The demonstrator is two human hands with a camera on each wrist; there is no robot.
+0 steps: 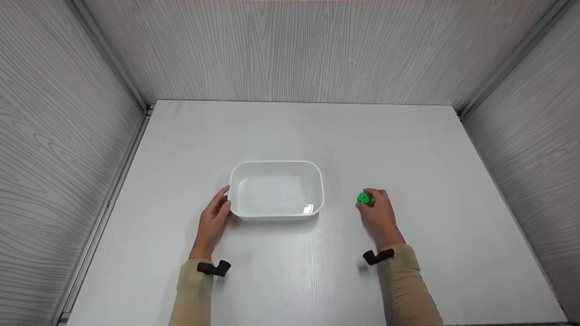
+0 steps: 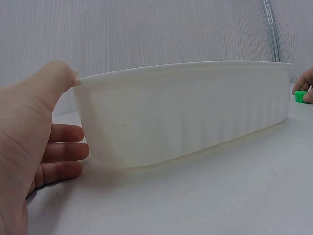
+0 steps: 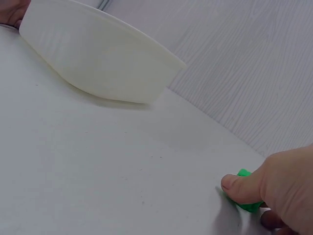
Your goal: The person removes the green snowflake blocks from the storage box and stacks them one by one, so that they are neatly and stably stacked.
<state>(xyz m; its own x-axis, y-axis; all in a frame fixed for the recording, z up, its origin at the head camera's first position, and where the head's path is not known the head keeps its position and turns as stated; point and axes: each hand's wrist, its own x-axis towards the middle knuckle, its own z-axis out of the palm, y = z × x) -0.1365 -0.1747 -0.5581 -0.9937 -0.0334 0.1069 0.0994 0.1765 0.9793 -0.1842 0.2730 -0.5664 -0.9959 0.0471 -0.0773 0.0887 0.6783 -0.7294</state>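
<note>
A white plastic basin (image 1: pixel 276 190), rectangular with rounded corners, stands upright on the table with nothing inside. At its left end is my left hand (image 1: pixel 215 219), fingers fairly straight against the outer wall. In the left wrist view the thumb (image 2: pixel 58 76) touches the rim at the corner, and the other fingers (image 2: pixel 68 152) lie along the wall below. To the right of the basin, my right hand (image 1: pixel 378 215) pinches a small green gear-shaped piece (image 1: pixel 364 198) between thumb and fingers, close over the tabletop. The thumb partly hides this piece (image 3: pixel 250 205) in the right wrist view.
The white table (image 1: pixel 281 271) is bordered by pale wood-grain panels at the back (image 1: pixel 290 50), left (image 1: pixel 59 136) and right (image 1: pixel 534 136). Black wrist mounts (image 1: pixel 215 268) sit over tan sleeves (image 1: pixel 410 290) on both arms.
</note>
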